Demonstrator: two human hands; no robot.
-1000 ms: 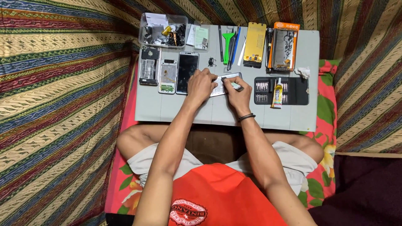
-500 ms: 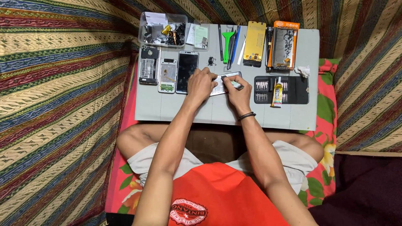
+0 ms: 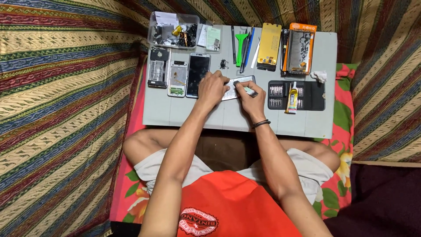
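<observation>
Your left hand (image 3: 212,89) pins the opened phone (image 3: 239,83) to the tabletop (image 3: 228,116), fingers curled over it. Your right hand (image 3: 248,94) fingers pinch a small tool (image 3: 251,91) at its edge. Disassembly looks well underway: the phone is still apart, with removed parts (image 3: 177,79) lying beside it.

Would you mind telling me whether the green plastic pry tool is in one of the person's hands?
No, the green pry tool lies on the grey board among the other tools, apart from both hands.

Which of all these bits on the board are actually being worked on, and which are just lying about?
In hand:
left hand and right hand, both on the opened phone.

Lying about:
dark-screened phone
two phone shells
clear parts box
green pry tool
screwdriver bit case
glue tube
</observation>
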